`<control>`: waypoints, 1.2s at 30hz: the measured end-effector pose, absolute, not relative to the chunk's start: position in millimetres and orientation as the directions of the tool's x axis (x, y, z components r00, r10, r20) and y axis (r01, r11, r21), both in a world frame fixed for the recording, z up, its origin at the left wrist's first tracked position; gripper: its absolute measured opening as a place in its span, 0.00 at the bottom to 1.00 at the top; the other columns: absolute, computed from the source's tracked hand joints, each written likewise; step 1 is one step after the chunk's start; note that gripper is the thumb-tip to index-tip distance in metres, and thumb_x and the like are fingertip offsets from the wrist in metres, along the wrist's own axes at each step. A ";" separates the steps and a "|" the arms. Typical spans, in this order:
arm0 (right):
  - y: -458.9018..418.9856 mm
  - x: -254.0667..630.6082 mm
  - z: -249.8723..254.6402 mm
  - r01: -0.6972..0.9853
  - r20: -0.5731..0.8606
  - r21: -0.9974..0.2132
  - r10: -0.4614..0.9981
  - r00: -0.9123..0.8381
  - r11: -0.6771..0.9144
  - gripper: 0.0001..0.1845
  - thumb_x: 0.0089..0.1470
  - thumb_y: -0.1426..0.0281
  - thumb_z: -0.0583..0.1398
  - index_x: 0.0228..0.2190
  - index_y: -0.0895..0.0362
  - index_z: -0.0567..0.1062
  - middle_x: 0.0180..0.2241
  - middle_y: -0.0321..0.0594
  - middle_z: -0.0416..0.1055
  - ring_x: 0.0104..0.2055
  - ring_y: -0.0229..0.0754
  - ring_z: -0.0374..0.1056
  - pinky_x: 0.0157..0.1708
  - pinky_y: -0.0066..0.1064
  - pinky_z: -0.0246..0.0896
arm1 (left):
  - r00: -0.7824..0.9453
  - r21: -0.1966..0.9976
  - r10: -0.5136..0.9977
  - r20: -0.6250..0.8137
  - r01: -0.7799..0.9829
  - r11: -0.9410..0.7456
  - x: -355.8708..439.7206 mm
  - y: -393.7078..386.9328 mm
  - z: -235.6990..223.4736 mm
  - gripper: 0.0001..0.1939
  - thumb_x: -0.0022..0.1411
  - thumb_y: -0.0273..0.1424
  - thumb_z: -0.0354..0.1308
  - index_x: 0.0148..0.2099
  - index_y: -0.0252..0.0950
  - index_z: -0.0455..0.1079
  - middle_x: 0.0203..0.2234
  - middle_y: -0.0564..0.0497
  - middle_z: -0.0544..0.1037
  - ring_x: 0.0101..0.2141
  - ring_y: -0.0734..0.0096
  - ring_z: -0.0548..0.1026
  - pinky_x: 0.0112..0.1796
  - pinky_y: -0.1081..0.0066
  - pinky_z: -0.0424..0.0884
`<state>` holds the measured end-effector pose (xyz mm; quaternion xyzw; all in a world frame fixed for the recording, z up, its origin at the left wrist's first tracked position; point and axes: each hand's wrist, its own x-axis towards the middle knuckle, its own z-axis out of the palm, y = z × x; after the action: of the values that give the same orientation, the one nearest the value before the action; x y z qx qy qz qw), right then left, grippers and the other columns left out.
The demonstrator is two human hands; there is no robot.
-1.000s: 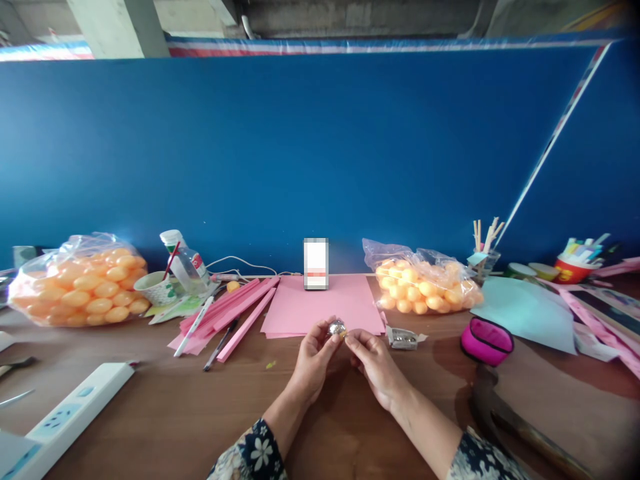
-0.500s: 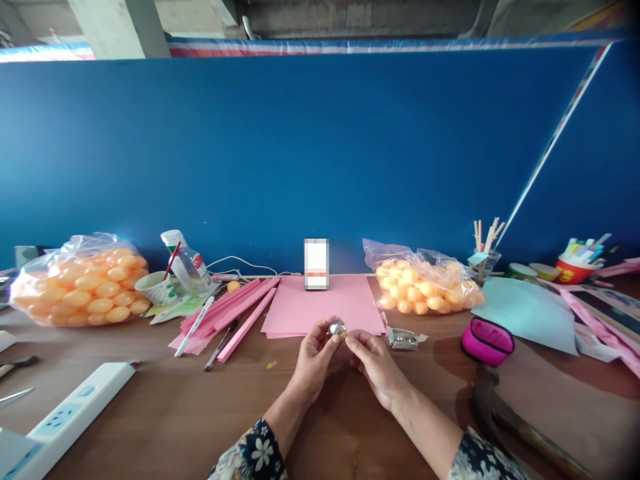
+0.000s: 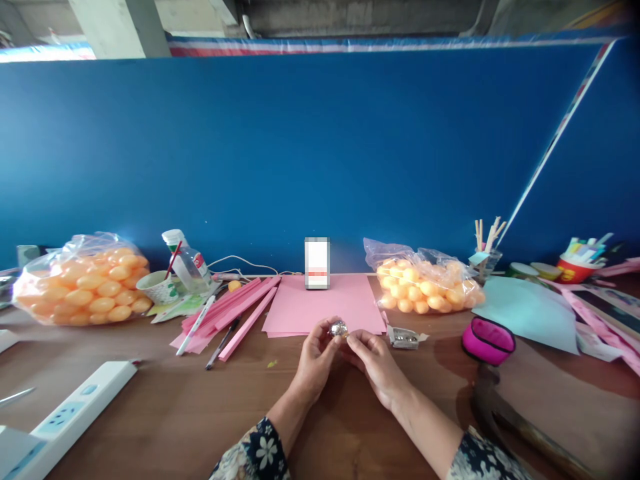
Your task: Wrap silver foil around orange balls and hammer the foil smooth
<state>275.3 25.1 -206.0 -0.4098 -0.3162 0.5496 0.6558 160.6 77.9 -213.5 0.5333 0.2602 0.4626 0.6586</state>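
One silver ball (image 3: 339, 328) is held by the left hand (image 3: 316, 363)

The ball is gripped between the thumb and the curled fingers of the left hand. Only a small gap is left between them, and it is filled by the ball. The right hand (image 3: 377, 363) is placed just beside it. Its thumb and first finger are pinched together at the tips, right next to the ball. It cannot be told if something tiny is held in that pinch, or if the ball is touched by it.

The ball is seen near the middle of the brown table (image 3: 200, 413), just in front of some flat pink paper (image 3: 320, 310). A white thing (image 3: 317, 263), blurred into squares, is stood up at the back of the paper. A small silver pack (image 3: 404, 338) is seen close to the right hand.

On the left, pink strips (image 3: 250, 317) are piled up, and a white pen (image 3: 195, 327) is laid across them. A black pen (image 3: 223, 343) is laid beside them. Farther left, a clear bag (image 3: 83, 287) is filled with orange balls. Another bag (image 3: 425, 288) is filled the same way on the right. A bright pink pouch (image 3: 489, 340) is set on the right side, with a dark curved thing (image 3: 520, 427) nearby. Both arms are partly covered by flowery sleeves (image 3: 265, 450).
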 end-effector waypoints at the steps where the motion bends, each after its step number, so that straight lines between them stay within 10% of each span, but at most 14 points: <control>1: 25.3 275.3 -206.5 -0.460 -0.030 -0.886 0.980 0.196 0.065 0.09 0.45 0.64 0.64 0.24 0.58 0.73 0.27 0.36 0.73 0.34 0.40 0.68 0.42 0.35 0.62 | 0.436 0.946 0.886 0.159 -0.325 -0.010 160.6 77.9 -213.7 0.18 0.55 0.32 0.58 0.49 0.38 0.66 0.45 0.45 0.73 0.46 0.62 0.70 0.47 0.64 0.65; 36: 27.7 278.4 -215.1 -0.470 -0.094 -0.881 0.962 0.258 0.040 0.12 0.41 0.64 0.66 0.25 0.59 0.73 0.25 0.37 0.73 0.32 0.40 0.70 0.39 0.35 0.65 | 0.447 0.964 0.875 0.186 -0.256 -0.074 163.1 77.2 -220.9 0.17 0.56 0.30 0.56 0.49 0.38 0.64 0.45 0.46 0.72 0.47 0.62 0.69 0.47 0.64 0.66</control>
<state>278.4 27.7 -215.1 -0.4343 -0.2828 0.5397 0.6634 163.1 77.2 -220.9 0.5768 0.2685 0.4522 0.6251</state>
